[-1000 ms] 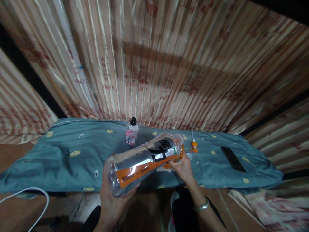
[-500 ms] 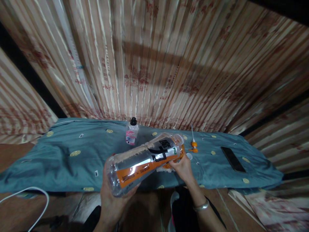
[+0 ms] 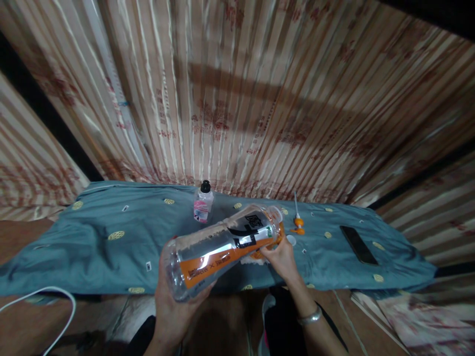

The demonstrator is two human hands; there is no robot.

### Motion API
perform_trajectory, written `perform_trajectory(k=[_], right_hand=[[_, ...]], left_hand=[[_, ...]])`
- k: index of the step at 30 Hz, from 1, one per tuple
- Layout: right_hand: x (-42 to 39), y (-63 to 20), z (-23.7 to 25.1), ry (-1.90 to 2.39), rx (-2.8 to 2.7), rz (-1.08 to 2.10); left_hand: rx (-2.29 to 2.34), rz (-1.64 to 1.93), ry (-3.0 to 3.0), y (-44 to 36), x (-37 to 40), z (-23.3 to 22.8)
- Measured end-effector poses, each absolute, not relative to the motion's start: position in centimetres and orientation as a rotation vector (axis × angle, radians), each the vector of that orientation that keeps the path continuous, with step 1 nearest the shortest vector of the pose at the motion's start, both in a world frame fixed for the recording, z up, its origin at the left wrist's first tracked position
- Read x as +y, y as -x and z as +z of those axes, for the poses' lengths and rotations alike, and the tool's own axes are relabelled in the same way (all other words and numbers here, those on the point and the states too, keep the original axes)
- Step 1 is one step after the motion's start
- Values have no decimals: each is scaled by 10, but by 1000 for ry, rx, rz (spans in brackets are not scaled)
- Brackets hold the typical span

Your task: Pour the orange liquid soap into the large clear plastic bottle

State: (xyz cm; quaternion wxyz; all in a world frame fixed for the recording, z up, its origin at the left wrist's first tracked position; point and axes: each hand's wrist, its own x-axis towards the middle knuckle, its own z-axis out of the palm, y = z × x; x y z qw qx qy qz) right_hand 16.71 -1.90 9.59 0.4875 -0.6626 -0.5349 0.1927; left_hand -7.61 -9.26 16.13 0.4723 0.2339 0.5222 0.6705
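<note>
My left hand (image 3: 176, 296) is wrapped round the base of a large clear plastic bottle (image 3: 222, 244) with an orange band and black lettering. The bottle is tilted, its open neck pointing up and right. Near that neck, my right hand (image 3: 281, 257) closes on an orange bottle (image 3: 279, 231), mostly hidden behind the clear one and my fingers. Below the clear bottle shows a white, ragged-edged piece (image 3: 249, 260), perhaps tissue. An orange pump top (image 3: 298, 223) with a thin tube lies to the right, and a small white disc (image 3: 291, 241) is beside my right hand.
On the teal patterned cloth (image 3: 92, 247) a small bottle with black cap and pink label (image 3: 202, 205) stands left of centre. A dark phone (image 3: 358, 244) lies at the right. Striped curtains (image 3: 222, 99) hang behind. A white cable (image 3: 69, 296) loops at lower left.
</note>
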Motion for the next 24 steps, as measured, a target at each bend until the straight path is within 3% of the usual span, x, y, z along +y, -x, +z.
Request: perform_trajectory(k=[24], right_hand=[[-19, -168, 93, 1624, -1324, 437]], left_hand=[[1272, 1631, -611, 76, -93, 156]])
